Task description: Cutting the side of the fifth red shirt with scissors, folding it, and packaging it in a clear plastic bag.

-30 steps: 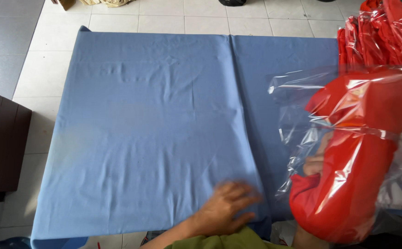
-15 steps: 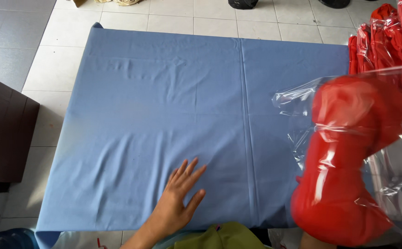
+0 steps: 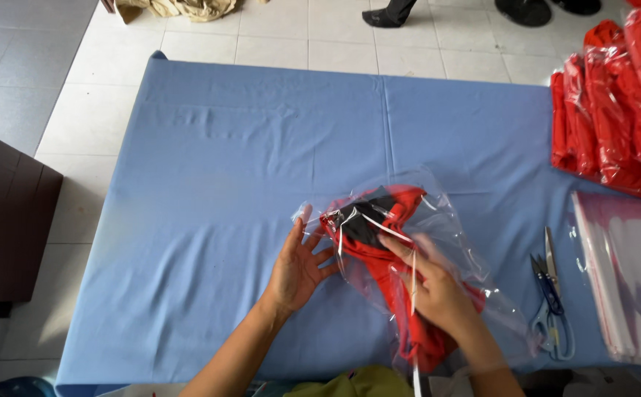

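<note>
Bright, even daylight; soft shadows; glare on plastic bag [image 3: 438, 242]; sharp focus.

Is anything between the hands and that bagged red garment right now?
Nothing visible. The left hand touches the open end of the clear bag, and the right hand is pressed on it over the red garment. Only the bag's film separates them from the cloth. The scissors lie apart, to the right.
</note>
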